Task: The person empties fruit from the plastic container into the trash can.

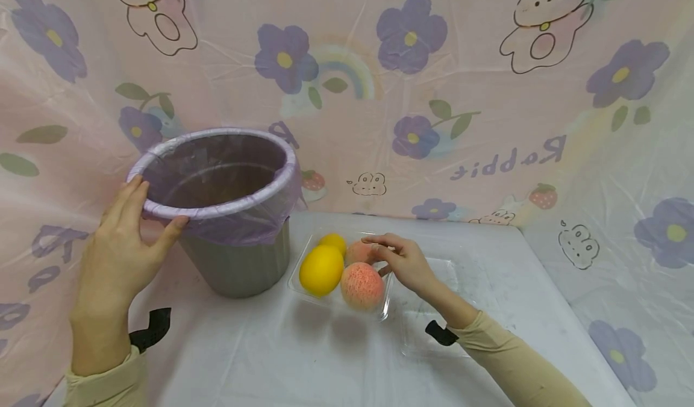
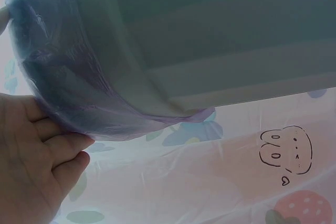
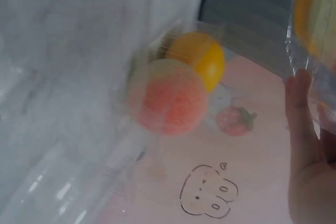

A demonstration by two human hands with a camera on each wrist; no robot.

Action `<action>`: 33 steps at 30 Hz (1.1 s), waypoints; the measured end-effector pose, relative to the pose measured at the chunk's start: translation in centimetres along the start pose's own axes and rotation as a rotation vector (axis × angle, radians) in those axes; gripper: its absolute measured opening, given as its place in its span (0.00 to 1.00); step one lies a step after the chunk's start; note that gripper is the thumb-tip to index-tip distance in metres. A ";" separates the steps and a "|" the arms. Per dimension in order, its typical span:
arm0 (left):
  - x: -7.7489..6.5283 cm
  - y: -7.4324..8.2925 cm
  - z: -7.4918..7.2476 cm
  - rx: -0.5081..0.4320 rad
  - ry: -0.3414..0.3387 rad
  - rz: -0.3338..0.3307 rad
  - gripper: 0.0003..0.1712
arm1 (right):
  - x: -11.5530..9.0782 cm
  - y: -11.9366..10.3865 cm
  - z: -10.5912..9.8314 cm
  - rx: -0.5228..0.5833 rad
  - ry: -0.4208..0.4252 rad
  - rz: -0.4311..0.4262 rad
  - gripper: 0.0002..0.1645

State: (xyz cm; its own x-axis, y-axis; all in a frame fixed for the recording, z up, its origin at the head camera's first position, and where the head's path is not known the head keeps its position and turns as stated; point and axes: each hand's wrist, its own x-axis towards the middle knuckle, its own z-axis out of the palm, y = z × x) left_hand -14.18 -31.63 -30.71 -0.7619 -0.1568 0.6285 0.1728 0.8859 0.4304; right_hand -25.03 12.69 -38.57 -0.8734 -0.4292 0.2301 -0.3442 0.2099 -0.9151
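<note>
My left hand (image 1: 121, 247) rests at the near left edge of a grey bin (image 1: 238, 268) lined with a purple bag (image 2: 63, 72). Its fingers and thumb are spread along the rim, fairly straight. In the head view my right hand (image 1: 403, 262) reaches into a clear plastic tray (image 1: 385, 310). Its fingers bend over the right side of the back peach (image 1: 358, 251) and touch it. Whether they grip it is hidden. A front peach (image 1: 362, 285) and two yellow lemon-like fruits (image 1: 321, 270) share the tray. The right wrist view is blurred, with clear plastic beside the fingers.
To the right of the fruit tray, more clear plastic packaging (image 1: 434, 335) lies on the white table surface (image 1: 271, 359). A patterned pink cloth (image 1: 347, 130) hangs behind and along both sides.
</note>
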 end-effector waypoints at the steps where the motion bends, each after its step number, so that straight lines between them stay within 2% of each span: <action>1: 0.0 0.0 0.0 -0.001 0.000 0.000 0.48 | 0.0 -0.2 -0.1 0.000 0.012 -0.002 0.18; 19: 0.1 -0.1 0.0 0.000 -0.009 -0.014 0.49 | 0.8 -3.7 -1.6 0.080 0.226 0.033 0.19; 26: 0.0 0.0 0.0 0.007 0.005 -0.002 0.48 | 1.4 -5.5 -2.2 0.148 0.279 0.016 0.19; 33: 0.0 0.0 0.1 -0.002 0.015 0.006 0.48 | 2.1 -7.3 -2.6 0.166 0.313 -0.023 0.19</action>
State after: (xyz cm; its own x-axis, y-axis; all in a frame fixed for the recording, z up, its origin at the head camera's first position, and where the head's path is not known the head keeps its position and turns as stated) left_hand -14.25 -31.60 -30.80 -0.7513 -0.1584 0.6407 0.1781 0.8861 0.4279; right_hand -25.24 12.52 -30.59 -0.9383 -0.1365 0.3177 -0.3265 0.0469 -0.9440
